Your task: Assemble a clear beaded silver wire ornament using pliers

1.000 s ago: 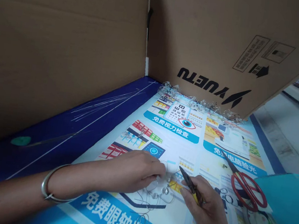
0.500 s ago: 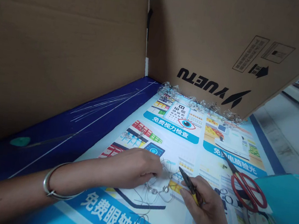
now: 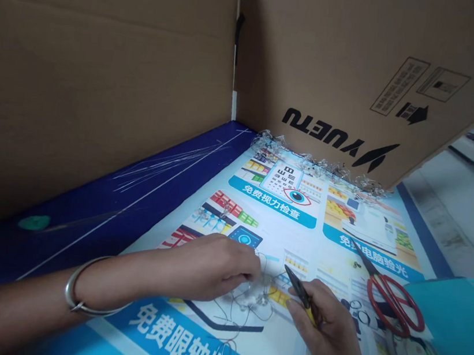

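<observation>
My left hand (image 3: 225, 269), with a bangle on the wrist, is closed in a pinch on a thin wire piece strung with clear beads (image 3: 258, 298). Its fingertips are partly hidden, and the beads look blurred. My right hand (image 3: 325, 323) is wrapped round pliers (image 3: 303, 291) with dark jaws and yellow on the handles. The pliers' tip points up and left, close to the right side of the beaded wire. Loose curled wires (image 3: 225, 353) lie on the printed sheet (image 3: 272, 240) below my left hand.
Red-handled scissors (image 3: 395, 303) lie at the right beside a turquoise item (image 3: 446, 310). A row of beaded wire pieces (image 3: 317, 167) runs along the cardboard wall (image 3: 344, 58). Straight wires (image 3: 164, 162) and a green piece (image 3: 34, 222) lie on the blue surface at left.
The clear beads have shifted and bunched together below my left fingertips, and they look more blurred. Both hands stay nearly in place, with the pliers still in my right hand.
</observation>
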A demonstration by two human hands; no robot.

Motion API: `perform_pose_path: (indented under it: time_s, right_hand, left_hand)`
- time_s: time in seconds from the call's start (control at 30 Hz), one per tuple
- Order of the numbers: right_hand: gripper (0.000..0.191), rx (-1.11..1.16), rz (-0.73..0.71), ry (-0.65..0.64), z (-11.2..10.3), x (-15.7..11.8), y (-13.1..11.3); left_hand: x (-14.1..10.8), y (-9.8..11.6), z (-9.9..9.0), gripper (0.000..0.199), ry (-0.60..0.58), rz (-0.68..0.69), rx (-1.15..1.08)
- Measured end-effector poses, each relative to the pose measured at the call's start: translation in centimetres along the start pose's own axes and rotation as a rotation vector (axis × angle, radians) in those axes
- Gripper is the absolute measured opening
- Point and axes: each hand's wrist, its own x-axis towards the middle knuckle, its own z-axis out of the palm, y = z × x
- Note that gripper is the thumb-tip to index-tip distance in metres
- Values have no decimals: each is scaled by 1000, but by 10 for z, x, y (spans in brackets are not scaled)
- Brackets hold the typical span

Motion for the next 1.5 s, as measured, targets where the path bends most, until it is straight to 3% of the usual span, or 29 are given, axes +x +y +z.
perform_pose_path:
  time_s: [0.13, 0.37, 0.77, 1.27, 1.5]
  right_hand:
    - [15, 6, -1, -5, 0, 1, 0]
    - [13, -22, -22, 18, 1, 1, 0]
    - [11, -108, -70, 18, 1, 2, -5]
    - [19, -481, -106, -108, 8, -7, 1]
    - [22, -606, -146, -91, 5, -9, -1]
  left_hand:
    - [0, -1, -1, 29, -22, 72, -18]
    - [0, 0, -4, 25, -36, 182, 6]
    - [-2, 4, -7, 15, -104, 150, 13]
    - [-3, -1, -7, 15, -66, 127, -40]
    - [-3, -8, -10, 17, -96, 111, -142]
